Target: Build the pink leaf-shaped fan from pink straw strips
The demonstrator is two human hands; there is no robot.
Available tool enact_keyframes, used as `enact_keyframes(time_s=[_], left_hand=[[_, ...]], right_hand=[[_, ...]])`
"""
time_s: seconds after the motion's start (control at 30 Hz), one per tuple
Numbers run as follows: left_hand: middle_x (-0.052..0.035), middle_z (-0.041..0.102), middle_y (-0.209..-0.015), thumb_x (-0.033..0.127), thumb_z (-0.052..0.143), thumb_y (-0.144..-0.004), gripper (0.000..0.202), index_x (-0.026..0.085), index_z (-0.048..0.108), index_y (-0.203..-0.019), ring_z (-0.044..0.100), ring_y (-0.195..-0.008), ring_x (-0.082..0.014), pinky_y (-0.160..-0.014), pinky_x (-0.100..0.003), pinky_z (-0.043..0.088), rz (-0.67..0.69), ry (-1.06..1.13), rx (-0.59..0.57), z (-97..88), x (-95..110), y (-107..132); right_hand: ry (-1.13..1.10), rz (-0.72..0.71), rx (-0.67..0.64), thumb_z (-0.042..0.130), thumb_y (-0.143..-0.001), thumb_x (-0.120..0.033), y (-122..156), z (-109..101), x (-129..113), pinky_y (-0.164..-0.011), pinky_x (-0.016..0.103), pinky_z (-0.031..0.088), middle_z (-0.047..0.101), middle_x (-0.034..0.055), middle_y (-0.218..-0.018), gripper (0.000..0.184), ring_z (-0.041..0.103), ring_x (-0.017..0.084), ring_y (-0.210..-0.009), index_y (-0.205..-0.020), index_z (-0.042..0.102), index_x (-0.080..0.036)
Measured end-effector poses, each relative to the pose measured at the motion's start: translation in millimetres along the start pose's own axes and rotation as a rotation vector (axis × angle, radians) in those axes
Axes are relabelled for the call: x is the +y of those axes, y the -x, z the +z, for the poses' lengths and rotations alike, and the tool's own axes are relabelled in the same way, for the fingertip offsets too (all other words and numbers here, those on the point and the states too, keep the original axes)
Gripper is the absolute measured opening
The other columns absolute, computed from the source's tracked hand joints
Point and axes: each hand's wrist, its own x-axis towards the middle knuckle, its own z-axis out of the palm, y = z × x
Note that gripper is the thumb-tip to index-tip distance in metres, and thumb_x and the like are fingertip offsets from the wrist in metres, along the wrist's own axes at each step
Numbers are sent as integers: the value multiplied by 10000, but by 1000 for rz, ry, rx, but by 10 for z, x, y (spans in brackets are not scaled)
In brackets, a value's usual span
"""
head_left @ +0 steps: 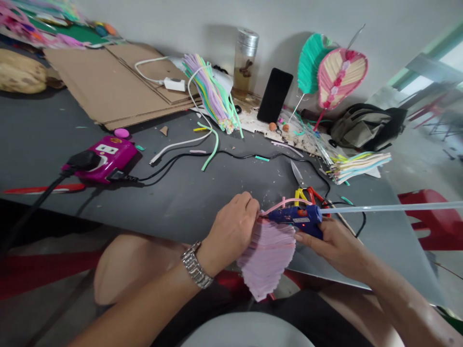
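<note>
My left hand (233, 226), with a metal watch at the wrist, is closed on the upper edge of a pale pink-lilac leaf-shaped piece (269, 258) covered in ribbed strips. The piece hangs point-down over the table's front edge. In my right hand (334, 241) is a blue hot glue gun (298, 216) with a long clear glue stick out of its back. Its nozzle points left, close by my left fingers, which partly hide the tip. A loose pink strip (285, 205) curves above the gun. Just behind lie scissors (302, 185) with yellow and red handles.
A purple power outlet box (110, 156) stands at left, its black cord running across the grey table (173, 202). Bundled coloured pipe cleaners (211, 94), cardboard (119, 82), a bottle (246, 62), a phone (275, 95) and two leaf-shaped fans (342, 79) are at the back.
</note>
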Motion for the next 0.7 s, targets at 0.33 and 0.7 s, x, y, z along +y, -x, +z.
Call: enact_keyframes(time_s=[0.33,0.7], left_hand=[[-72,568,-982,125,444,-1023,156,178,570,-947,525,-885,-229,-789,-376,457,32,-15,47,44,-24,9],[-74,586,-1001,95,467,-1000,145,180,585,-998,538,-923,-225,-781,-360,472,96,-20,78,6,-20,83]], right_hand=[[-62,4,-37,614,-901,-547,3,-22,-21,-438,259,289,348,-38,-479,504,366,127,-502,-534,445,-246],[-488,248,64,723,-864,-605,271,-60,355,-466,225,360,563,-11,-538,464,478,104,-503,-756,658,-159]])
